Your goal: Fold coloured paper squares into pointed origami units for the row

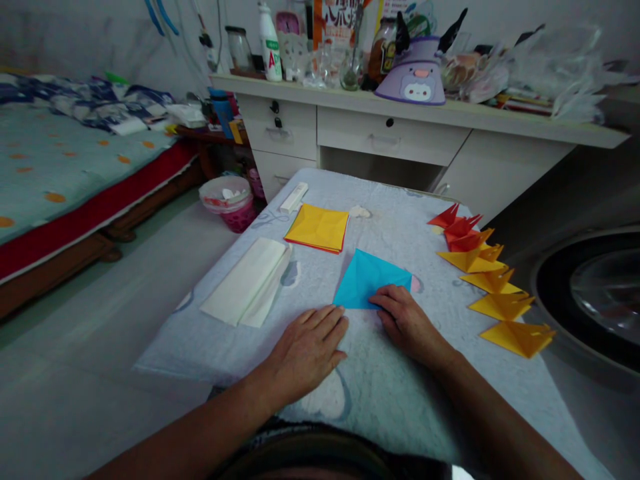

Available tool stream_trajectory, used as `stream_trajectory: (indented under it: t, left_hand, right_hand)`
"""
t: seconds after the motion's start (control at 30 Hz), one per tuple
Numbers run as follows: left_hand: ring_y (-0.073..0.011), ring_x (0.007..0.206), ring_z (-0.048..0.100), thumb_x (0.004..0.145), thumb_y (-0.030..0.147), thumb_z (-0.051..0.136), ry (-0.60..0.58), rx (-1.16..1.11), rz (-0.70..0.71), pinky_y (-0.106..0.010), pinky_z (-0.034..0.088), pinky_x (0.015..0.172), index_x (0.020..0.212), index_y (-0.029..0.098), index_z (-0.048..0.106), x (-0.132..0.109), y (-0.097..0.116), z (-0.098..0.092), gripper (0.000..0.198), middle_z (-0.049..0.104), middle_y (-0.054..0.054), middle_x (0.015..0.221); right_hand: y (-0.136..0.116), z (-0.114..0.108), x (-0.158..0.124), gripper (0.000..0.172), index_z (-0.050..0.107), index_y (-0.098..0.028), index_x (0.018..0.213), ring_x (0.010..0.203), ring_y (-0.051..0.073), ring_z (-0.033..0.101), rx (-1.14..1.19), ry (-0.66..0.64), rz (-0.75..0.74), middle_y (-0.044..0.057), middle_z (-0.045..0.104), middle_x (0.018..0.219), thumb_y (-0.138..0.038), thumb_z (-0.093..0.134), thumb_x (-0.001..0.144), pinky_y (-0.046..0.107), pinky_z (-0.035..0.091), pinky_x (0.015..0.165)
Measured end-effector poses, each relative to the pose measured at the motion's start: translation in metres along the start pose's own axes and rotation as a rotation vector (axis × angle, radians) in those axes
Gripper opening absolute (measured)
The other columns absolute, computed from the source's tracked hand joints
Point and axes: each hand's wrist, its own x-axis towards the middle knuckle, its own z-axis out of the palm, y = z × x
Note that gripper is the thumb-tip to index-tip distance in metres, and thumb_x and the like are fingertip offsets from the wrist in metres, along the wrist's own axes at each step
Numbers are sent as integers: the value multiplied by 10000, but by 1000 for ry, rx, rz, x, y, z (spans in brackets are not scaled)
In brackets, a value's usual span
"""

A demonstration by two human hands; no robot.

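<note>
A blue sheet of origami paper point(367, 280), creased and folded, lies on the cloth-covered table in front of me. My left hand point(313, 343) rests flat with fingers stretched out, its fingertips at the paper's left corner. At the lower right edge, the curled fingers of my right hand point(403, 317) grip the paper; the thumb is partly hidden. Beyond it sits a stack of square paper point(320, 227), yellow on top with red showing beneath. Along the table's right side stand several folded paper cranes, yellow ones point(500, 303) nearer and red ones point(460, 230) farther back.
To the left lies a folded pale paper towel point(247, 283), with a small white box point(294, 198) behind it. A cluttered white desk point(350, 100) borders the far side. A pink bin point(233, 203) and a bed point(75, 173) are left; a washing machine point(545, 287) is right.
</note>
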Motion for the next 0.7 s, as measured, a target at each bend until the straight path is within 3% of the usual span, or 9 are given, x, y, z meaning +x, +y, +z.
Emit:
stream_trajectory:
  t: [0.27,0.5,0.7]
  left_hand:
    - [-257,1150,513,913,395,570,-42,55,-82,-420,400,952,1306,208,490,4,-4,-13,442,597,-76,1248]
    - [-272,1061,485,875,480,599,-59,82,-165,-433,387,889,1295,274,500,21,9,-19,478,576,-56,1133]
    - [-270,1058,479,880,476,595,-66,73,-139,-435,386,888,1286,207,514,25,10,-15,493,592,-68,1114]
  right_hand:
    - [-1,-3,-1,283,643,-146,1154,1007,254,535,-14,-26,-20,139,595,1119,-202,521,905,447,479,906]
    - [-15,-6,-4,527,554,-262,1358,1047,307,502,-178,-138,-87,162,544,1201,-529,514,905,521,442,908]
    - [-21,-7,-5,573,530,-300,1379,1094,335,496,-262,-198,-69,167,532,1271,-584,518,881,543,433,918]
